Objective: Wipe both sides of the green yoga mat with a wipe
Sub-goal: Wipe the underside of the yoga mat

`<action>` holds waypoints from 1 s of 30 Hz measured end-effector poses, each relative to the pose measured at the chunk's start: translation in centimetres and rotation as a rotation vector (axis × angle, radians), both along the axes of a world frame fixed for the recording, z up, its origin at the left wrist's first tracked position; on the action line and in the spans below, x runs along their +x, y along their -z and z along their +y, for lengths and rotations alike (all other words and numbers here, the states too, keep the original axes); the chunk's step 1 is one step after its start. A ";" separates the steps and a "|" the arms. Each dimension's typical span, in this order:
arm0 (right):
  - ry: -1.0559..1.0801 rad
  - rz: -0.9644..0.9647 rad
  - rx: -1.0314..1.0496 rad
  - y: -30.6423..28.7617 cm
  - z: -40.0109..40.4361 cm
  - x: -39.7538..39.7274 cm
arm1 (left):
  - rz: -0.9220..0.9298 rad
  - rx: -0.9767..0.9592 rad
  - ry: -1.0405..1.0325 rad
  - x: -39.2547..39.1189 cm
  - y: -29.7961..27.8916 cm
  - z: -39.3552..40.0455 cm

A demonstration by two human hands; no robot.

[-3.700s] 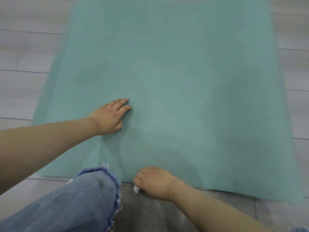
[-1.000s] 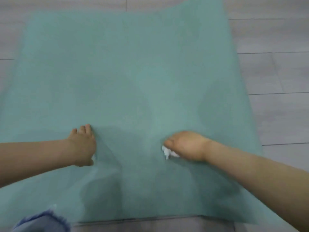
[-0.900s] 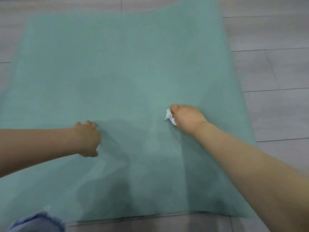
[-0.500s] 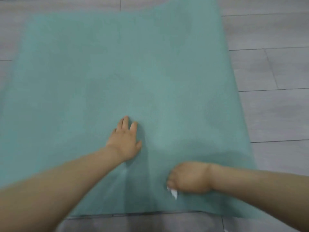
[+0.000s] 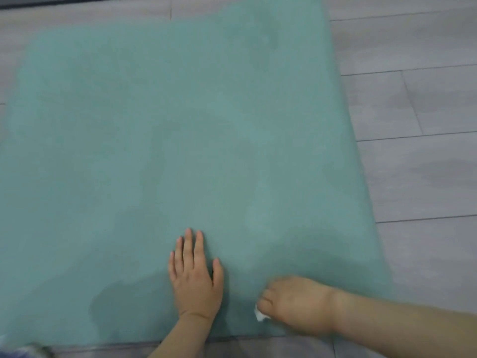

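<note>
The green yoga mat (image 5: 180,138) lies flat on the grey plank floor (image 5: 418,164), filling most of the view, its near edge just in front of the person. The left hand (image 5: 195,277) rests palm down near that edge, fingers straight and spread against the mat. Just to its right, the right hand (image 5: 296,306) curls around a white wipe (image 5: 260,316), holding it against the mat close to the near edge

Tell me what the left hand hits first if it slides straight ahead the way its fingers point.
Nothing, as far as shown: the left hand lies flat on the mat, fingers pointing away, with only bare mat ahead, then floor.
</note>
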State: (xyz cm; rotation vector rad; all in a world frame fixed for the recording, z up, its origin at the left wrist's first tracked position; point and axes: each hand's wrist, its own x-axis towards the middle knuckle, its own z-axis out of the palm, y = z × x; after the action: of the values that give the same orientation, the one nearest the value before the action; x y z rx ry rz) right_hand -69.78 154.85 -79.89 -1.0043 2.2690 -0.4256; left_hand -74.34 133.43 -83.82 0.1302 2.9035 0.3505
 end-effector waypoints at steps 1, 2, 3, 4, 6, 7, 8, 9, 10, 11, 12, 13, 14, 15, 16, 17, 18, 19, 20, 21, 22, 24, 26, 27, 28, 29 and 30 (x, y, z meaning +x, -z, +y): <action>-0.061 0.024 0.030 0.6 0.8 2.8 | 0.007 -0.016 -0.007 0.1 0.2 0.2; -0.111 0.062 0.048 0.9 1.4 4.7 | 0.016 -0.027 -0.017 0.1 0.3 0.3; -0.131 0.072 0.070 1.2 1.9 5.4 | 0.023 -0.030 -0.022 0.2 0.4 0.4; -0.133 0.088 0.082 1.4 2.4 5.0 | 0.040 -0.032 -0.022 0.2 0.4 0.5; -0.054 0.136 0.065 0.7 2.9 1.5 | 0.060 -0.045 -0.017 0.3 0.4 0.6; 0.045 0.132 0.042 0.2 3.1 -1.1 | 0.061 -0.053 -0.013 0.4 0.4 0.6; 0.162 0.128 0.006 -0.1 3.7 -4.0 | 0.064 -0.061 -0.003 0.4 0.5 0.7; 0.281 0.147 -0.019 -0.2 4.4 -7.0 | 0.075 -0.065 0.025 0.3 0.5 0.8; 0.397 0.164 -0.008 -0.3 5.1 -10.0 | 0.095 -0.061 0.085 0.1 0.5 1.0; 0.486 0.205 0.044 -0.4 5.9 -12.6 | 0.116 -0.044 0.179 -0.2 0.6 1.2; 0.553 0.246 0.129 -0.4 6.8 -15.0 | 0.134 -0.020 0.283 -0.6 0.6 1.5; 0.629 0.280 0.209 -0.6 7.8 -16.9 | 0.139 0.000 0.359 -1.1 0.7 1.8; 0.713 0.311 0.257 -0.6 9.0 -18.1 | 0.133 0.017 0.387 -1.5 0.7 1.9; 0.803 0.342 0.279 -0.8 10.1 -19.0 | 0.119 0.033 0.380 -1.7 0.5 1.9; 0.892 0.367 0.297 -0.6 11.3 -19.2 | 0.103 0.047 0.368 -1.7 0.4 1.9; 0.985 0.396 0.311 -0.6 12.6 -19.1 | 0.091 0.056 0.367 -1.5 0.3 1.8; 1.075 0.431 0.319 -0.3 13.9 -18.7 | 0.085 0.059 0.374 -1.4 0.3 1.8; 1.162 0.469 0.324 -0.1 15.2 -18.2 | 0.090 0.057 0.376 -1.5 0.2 1.9; 1.253 0.499 0.328 -0.1 16.3 -17.6 | 0.095 0.058 0.369 -1.6 0.1 2.1; 1.352 0.500 0.331 -0.3 17.5 -16.9 | 0.100 0.059 0.362 -1.7 0.1 2.2; 1.457 0.466 0.333 -0.5 18.7 -16.3 | 0.105 0.055 0.357 -1.7 0.2 2.3; 1.683 0.340 0.337 -0.6 20.4 -15.4 | 0.115 0.039 0.360 -1.5 0.3 2.2; 1.806 0.245 0.251 -0.4 20.0 -14.8 | 0.127 0.026 0.362 -1.4 0.4 2.2; 1.809 0.245 0.162 -0.2 19.0 -14.8 | 0.130 0.025 0.362 -1.5 0.4 2.3; 1.792 0.265 0.062 0.0 17.8 -14.9 | 0.131 0.025 0.362 -1.5 0.4 2.3; 1.775 0.304 -0.036 -0.1 16.7 -15.1 | 0.130 0.023 0.361 -1.5 0.4 2.3; 1.782 0.368 -0.120 -0.5 16.0 -15.4 | 0.125 0.018 0.361 -1.5 0.4 2.4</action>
State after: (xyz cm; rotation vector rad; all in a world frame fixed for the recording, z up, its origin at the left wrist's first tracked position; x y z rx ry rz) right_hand -85.19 170.80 -79.38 1.2983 2.8719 -1.0682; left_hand -75.89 135.81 -84.27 0.6908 2.9153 0.3127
